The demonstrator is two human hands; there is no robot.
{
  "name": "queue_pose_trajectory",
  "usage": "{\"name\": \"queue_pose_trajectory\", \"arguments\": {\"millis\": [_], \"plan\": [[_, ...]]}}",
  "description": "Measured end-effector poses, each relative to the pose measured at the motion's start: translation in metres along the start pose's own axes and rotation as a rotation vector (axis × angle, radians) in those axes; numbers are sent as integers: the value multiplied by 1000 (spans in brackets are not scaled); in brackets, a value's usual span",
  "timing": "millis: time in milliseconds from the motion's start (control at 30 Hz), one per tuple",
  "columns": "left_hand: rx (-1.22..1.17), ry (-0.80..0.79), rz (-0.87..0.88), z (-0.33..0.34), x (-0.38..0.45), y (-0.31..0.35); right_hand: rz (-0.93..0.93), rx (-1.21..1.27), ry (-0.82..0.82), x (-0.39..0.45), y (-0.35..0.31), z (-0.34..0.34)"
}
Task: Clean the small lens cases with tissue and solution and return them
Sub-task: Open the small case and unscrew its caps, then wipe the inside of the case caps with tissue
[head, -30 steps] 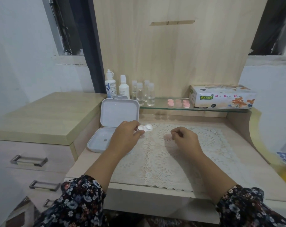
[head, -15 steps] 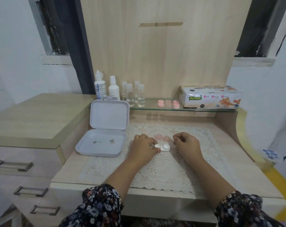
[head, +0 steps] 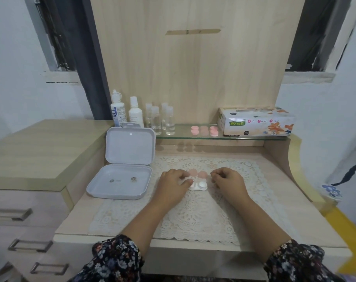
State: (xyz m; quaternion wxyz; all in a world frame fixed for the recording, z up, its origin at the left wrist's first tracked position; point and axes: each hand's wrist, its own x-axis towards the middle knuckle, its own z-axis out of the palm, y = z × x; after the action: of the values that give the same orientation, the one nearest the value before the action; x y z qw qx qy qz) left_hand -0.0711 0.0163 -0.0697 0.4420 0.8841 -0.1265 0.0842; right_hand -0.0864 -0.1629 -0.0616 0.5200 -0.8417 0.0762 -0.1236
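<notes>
Sitting flat on the lace mat [head: 193, 216] is the white lens case [head: 199, 186], long axis running left-right, so it's basically laid across between both hands. The left hand [head: 173, 185] is right on it, fingertips [head: 188, 182] touching or pinching its left well, though how firm that hold is can't really be told from here. The right hand [head: 228, 181] is curled loosely just beside the case's right end, holding nothing, not touching. So the left is nearer, and the right well is the open side for the other hand.

Two pink caps [head: 197, 173] are lying just behind the case, easy to get nudged if anything is reached over them. The storage box [head: 120, 182] is open off to the left. Solution bottles [head: 126, 112] and the tissue box [head: 256, 122] are up on the glass shelf [head: 193, 137], well behind. Nothing is blocking the case itself; tissue and solution probably have to be fetched next.
</notes>
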Motion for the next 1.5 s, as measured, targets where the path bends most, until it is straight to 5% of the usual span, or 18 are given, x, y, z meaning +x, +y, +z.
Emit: {"name": "queue_pose_trajectory", "arguments": {"millis": [167,533,733,933,1167,1367,1500], "plan": [[-90,80,66,-5,25,25,-20,-22,-23,21,-21,-19],[35,47,419,18,129,126,-265,-478,532,121,-75,-86],[-7,-25,357,38,157,134,-11,-770,386,162,-84,-103],[-50,16,366,47,159,127,53,-830,351,187,-84,-107],[-14,57,396,48,159,126,111,-761,341,192,-79,-106],[6,67,402,48,157,128,4,-440,193,190,-79,-116],[2,66,390,48,156,129,43,-488,150,191,-80,-111]]}}
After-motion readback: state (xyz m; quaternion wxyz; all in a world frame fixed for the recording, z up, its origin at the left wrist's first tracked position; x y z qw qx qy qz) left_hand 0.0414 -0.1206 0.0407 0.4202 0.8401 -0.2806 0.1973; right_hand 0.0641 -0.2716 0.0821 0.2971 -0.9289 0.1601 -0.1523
